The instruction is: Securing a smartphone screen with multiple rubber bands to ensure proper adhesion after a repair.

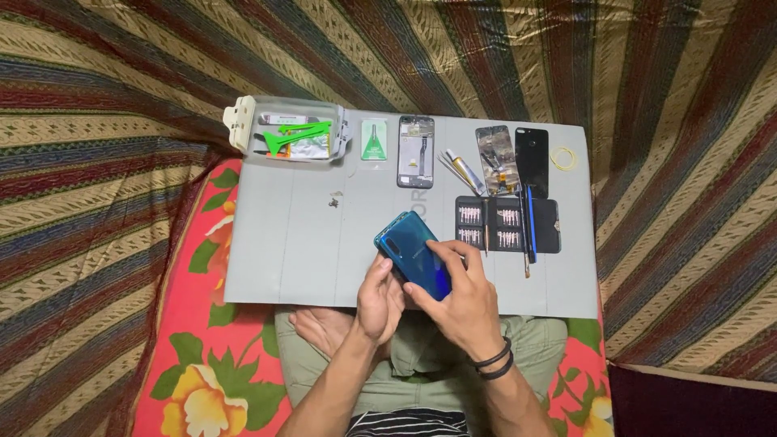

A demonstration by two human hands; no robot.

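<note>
Striped brown-gold cloth [121,97] is seen filling the frame's edges; a red floral sheet [194,356] is laid at lower left. One grey mat, the work surface [283,251], is spread across the centre.

One blue phone [411,252] is held just below frame centre, over the mat's lower edge, back cover up, glossy blue-teal, tilted with the top toward upper left. Left hand [379,301] grip is closed on the phone's lower left edge, thumb laid against the side. Right hand [463,301] grip is closed over the lower right end, fingers spread on the back cover. Two black bands are worn on the right wrist.

Along the mat's top edge, left to right: one clear plastic box [295,129] with green pry tools, one small green packet [373,140], one phone frame [415,151], one glue tube [464,171], one stripped screen part [495,159], one black panel [532,161], one yellow ring [563,158]. One black bit case [507,224] is set at centre right, open. Small screws [334,199] are scattered at centre left; count cannot be told.
</note>
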